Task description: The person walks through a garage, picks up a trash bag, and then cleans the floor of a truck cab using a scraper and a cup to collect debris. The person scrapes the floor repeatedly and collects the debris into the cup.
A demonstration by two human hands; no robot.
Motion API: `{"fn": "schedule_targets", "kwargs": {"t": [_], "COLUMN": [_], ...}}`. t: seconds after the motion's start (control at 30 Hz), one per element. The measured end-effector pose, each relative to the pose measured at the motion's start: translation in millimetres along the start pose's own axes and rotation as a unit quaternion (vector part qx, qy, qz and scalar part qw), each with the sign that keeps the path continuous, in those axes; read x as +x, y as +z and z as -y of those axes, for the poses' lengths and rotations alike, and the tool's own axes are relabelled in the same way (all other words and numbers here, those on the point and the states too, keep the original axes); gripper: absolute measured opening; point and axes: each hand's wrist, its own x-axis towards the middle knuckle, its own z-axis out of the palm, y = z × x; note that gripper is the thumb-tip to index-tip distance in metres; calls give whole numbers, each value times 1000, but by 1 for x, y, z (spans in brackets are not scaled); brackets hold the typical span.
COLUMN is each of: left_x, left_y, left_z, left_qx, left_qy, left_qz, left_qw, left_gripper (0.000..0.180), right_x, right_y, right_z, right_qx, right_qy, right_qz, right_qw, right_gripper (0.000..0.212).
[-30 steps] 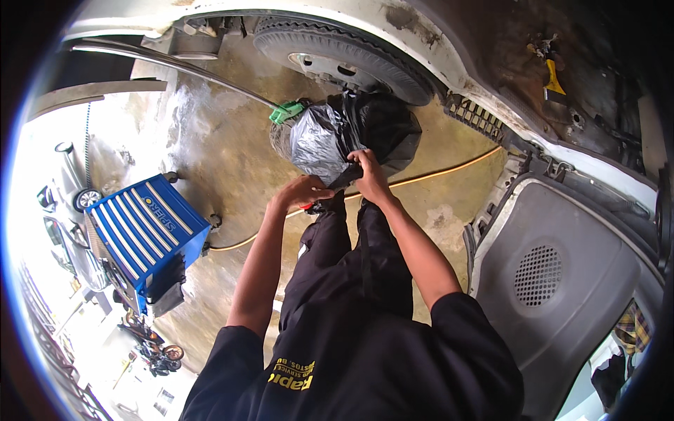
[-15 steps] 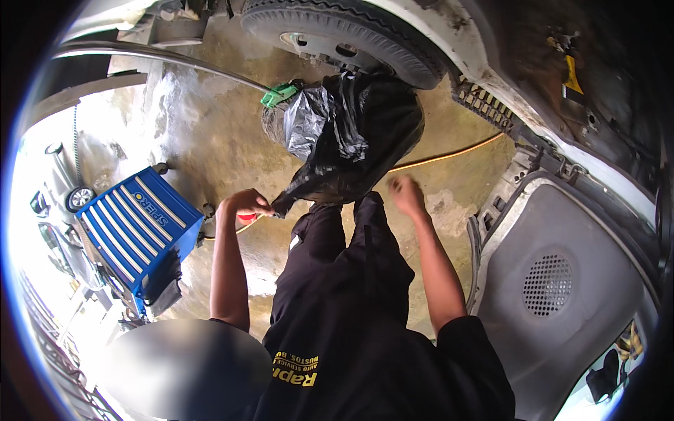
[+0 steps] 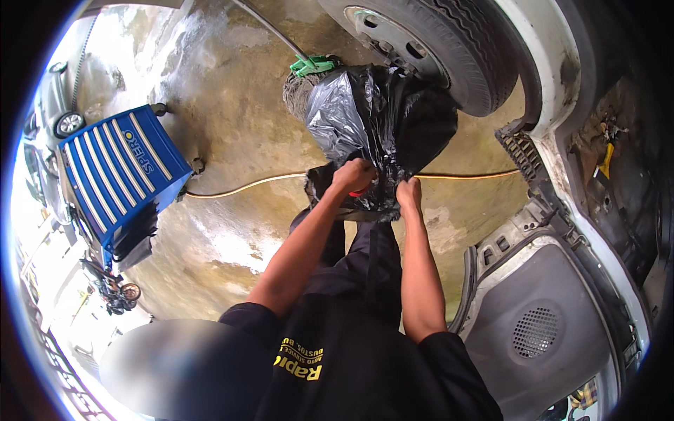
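Note:
In front of my legs stands a full black plastic bag (image 3: 421,123), shiny and wrinkled, its top gathered toward me. My left hand (image 3: 356,174) is closed on the gathered plastic at the bag's neck. A small red thing (image 3: 359,191) shows just under that hand; its kind I cannot make out. Close by on the right, my right hand (image 3: 408,191) grips the other side of the neck. Loose edges of the bag hang between my hands and my knees.
A mop (image 3: 302,95) with a green clamp touches the bag's far left. Beyond the bag is a vehicle wheel (image 3: 449,49); an open vehicle door (image 3: 540,316) stands right. A yellow hose (image 3: 246,185) crosses the wet floor toward a blue tool cabinet (image 3: 126,165) at left.
Both hands have come together at the bag's neck. The left moved right from a pulled-out corner; the right, free before, now grips the plastic. The view has shifted.

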Motion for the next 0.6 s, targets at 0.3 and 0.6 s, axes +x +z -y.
{"fn": "schedule_targets", "kwargs": {"t": [0.3,0.6], "left_x": [13,-116], "left_y": [-10,-189], "left_z": [-44,50], "left_qx": [94,-341], "left_qy": [-92,117], "left_qz": [-70,-186], "left_qw": [989,914], "left_gripper": [77,41], "right_x": [-78,-159], "right_y": [-24,-68], "right_z": [43,91], "right_qx": [-286,-314], "right_qy": [-127,-188], "right_qz": [60,66], "right_qw": [948,928], "right_gripper": [44,60]}}
